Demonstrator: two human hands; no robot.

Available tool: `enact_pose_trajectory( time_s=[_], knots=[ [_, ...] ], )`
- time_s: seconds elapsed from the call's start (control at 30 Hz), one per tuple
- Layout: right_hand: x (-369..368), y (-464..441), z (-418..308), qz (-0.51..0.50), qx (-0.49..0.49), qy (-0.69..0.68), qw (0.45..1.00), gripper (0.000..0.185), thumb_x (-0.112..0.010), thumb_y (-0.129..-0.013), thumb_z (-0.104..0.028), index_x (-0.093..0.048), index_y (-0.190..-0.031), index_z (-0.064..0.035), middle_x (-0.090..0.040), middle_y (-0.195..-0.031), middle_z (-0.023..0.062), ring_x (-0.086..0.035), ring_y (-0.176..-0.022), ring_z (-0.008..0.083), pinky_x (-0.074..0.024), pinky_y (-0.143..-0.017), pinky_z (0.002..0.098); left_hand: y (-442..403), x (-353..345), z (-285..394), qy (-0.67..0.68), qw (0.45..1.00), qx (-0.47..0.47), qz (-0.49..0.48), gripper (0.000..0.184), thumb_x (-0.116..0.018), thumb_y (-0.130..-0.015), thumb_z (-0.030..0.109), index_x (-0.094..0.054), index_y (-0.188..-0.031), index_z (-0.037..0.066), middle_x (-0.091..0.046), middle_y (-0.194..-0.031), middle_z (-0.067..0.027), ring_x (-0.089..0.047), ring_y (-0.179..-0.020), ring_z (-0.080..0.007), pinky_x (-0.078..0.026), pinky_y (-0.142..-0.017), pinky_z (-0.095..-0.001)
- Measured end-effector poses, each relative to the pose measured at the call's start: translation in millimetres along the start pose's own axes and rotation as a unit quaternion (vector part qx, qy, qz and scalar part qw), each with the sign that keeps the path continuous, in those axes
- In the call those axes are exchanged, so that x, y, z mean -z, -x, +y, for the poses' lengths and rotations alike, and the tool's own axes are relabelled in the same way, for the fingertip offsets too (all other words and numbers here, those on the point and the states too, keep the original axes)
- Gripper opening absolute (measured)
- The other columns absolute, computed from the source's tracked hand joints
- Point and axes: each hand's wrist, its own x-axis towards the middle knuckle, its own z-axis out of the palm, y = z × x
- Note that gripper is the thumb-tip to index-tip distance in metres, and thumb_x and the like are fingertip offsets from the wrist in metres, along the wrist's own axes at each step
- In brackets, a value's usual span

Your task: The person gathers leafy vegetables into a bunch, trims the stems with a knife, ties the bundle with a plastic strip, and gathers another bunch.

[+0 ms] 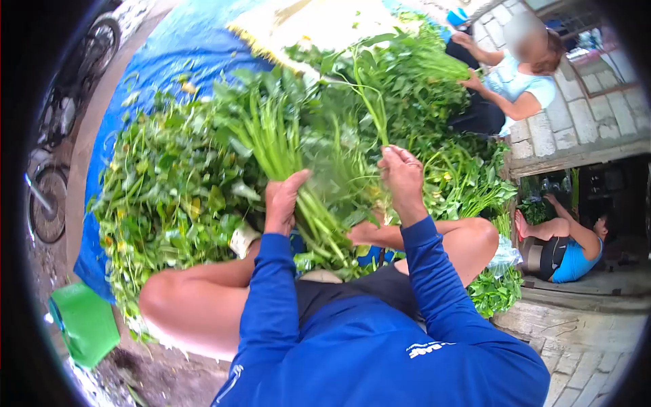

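My left hand (283, 198) is closed around a thick bunch of green leafy stems (270, 139), which look like water spinach. Its leafy tops point up and away from me, and the cut ends hang down over my lap. Up and to the right, my right hand (403, 171) pinches the lower end of a thin leafy stalk (374, 108) that stands apart from the bunch. A large heap of loose greens (173, 176) spreads in front of my crossed legs and to both sides. Some leaves in it are yellow.
A blue tarp (152, 61) lies beneath the heap. A co-worker (515, 85) at upper right holds another bunch of greens (434, 62). Another person (576, 251) sits at right. A green container (85, 324) stands at lower left, near parked motorbikes (51, 197).
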Motion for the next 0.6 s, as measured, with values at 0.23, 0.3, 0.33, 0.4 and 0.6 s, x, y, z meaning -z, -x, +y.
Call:
enact_pose_trajectory(
  time_s=[0.23,0.3,0.33,0.4,0.6],
  knots=[
    [-32.7,60.6,118.9,-0.251,-0.27,0.131,0.92,0.012,-0.068,-0.102,-0.022,-0.071,-0.104,-0.0105,-0.069,-0.08,0.0006,-0.06,-0.057,0.0102,-0.0444,-0.047,0.0272,-24.0,55.0,-105.9,0.02,0.995,0.094,-0.017,0.035,-0.084,-0.088,0.018,-0.072,-0.118,0.004,-0.075,-0.102,-0.0044,-0.069,-0.086,-0.0154,-0.056,-0.078,-0.0327],
    [-26.7,60.7,132.0,-0.301,-0.291,0.11,0.902,0.017,-0.068,-0.101,-0.025,-0.073,-0.106,-0.0093,-0.071,-0.083,0.0032,-0.062,-0.057,0.0144,-0.0483,-0.049,0.0298,-22.2,68.5,-116.6,0.0,0.993,0.121,-0.013,0.037,-0.085,-0.088,0.02,-0.072,-0.119,0.004,-0.074,-0.103,-0.0044,-0.069,-0.087,-0.0156,-0.056,-0.08,-0.0331],
    [-16.2,49.8,155.4,-0.343,-0.307,0.054,0.886,0.023,-0.067,-0.1,-0.027,-0.074,-0.111,-0.0074,-0.073,-0.085,0.0059,-0.064,-0.058,0.0176,-0.0519,-0.051,0.0317,-20.7,71.3,-118.5,-0.012,0.991,0.133,-0.013,0.039,-0.086,-0.087,0.021,-0.072,-0.12,0.004,-0.074,-0.104,-0.0044,-0.069,-0.088,-0.0157,-0.056,-0.08,-0.0333],
    [-8.9,33.8,211.4,-0.408,-0.118,0.162,0.891,0.03,-0.066,-0.098,-0.03,-0.076,-0.112,-0.0058,-0.076,-0.089,0.0101,-0.068,-0.062,0.0241,-0.0573,-0.059,0.0358,-19.0,69.2,-120.9,-0.061,0.992,0.11,-0.015,0.039,-0.087,-0.086,0.023,-0.074,-0.117,0.004,-0.075,-0.102,-0.0047,-0.069,-0.087,-0.016,-0.055,-0.08,-0.0331],
    [-35.9,56.8,98.9,-0.371,-0.133,0.397,0.829,0.031,-0.065,-0.094,-0.027,-0.078,-0.1,0.001,-0.078,-0.091,0.0127,-0.072,-0.081,0.0159,-0.0566,-0.074,0.0368,-23.7,58.0,-120.3,-0.141,0.984,0.109,0.001,0.025,-0.083,-0.087,0.014,-0.073,-0.105,0.0,-0.074,-0.087,-0.0073,-0.07,-0.07,-0.0163,-0.057,-0.064,-0.0315]
  ],
)
